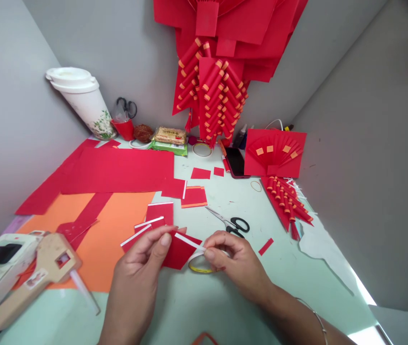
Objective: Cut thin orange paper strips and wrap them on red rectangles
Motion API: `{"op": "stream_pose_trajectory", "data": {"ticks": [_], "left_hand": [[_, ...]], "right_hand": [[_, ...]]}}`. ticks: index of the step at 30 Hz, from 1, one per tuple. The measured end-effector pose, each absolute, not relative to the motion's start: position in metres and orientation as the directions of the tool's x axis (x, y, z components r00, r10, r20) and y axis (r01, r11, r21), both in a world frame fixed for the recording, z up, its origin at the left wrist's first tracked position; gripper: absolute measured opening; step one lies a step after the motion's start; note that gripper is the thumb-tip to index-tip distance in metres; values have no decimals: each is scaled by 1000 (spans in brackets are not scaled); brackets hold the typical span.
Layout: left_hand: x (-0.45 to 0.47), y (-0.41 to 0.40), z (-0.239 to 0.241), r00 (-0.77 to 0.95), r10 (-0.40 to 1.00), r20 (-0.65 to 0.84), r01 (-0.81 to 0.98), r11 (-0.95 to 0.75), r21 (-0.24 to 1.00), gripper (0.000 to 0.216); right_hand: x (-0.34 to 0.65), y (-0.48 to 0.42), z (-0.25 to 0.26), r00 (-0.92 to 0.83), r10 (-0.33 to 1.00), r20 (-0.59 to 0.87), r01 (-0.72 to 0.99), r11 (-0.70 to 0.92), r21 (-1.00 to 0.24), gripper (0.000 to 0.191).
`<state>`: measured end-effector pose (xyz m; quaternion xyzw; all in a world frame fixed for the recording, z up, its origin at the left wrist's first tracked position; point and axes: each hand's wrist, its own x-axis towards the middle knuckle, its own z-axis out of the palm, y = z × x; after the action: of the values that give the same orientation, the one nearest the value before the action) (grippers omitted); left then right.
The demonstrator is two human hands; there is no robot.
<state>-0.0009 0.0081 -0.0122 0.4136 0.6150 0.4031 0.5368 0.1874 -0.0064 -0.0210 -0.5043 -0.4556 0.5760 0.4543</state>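
Between the thumb and fingers of my left hand is a small red paper piece, tilted above the table. A narrow strip of white tape lies along its upper edge. The fingertips of my right hand pinch the strip's right end at the paper's corner. A tape roll hangs at that hand, partly hidden by its fingers. Beyond my hands lie several red paper pieces with white strips on their edges, one of them near the centre. Black-handled scissors rest on the table behind my right hand.
At left, a glue gun lies by orange paper and a large red sheet. Along the back stand a tilted white cup, snack packs and a phone. Red paper firecracker decorations hang on the wall.
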Motion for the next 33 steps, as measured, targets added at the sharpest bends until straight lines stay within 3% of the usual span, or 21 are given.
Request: {"op": "stream_pose_trajectory", "data": {"ticks": [6,18,33], "left_hand": [[2,6,-17,2,943,-333,-132,330,935,37],[5,3,-19,24,932,-361,-176,360,916,45],[-1,3,-32,38,902,-430,-148,430,891,51]], "right_hand": [[186,-6,-25,-80,993,-91,-15,-93,-996,5],[181,-6,-25,-63,978,-200,-70,-205,-976,10],[180,-7,-30,-70,981,-180,-59,-184,-981,11]]}}
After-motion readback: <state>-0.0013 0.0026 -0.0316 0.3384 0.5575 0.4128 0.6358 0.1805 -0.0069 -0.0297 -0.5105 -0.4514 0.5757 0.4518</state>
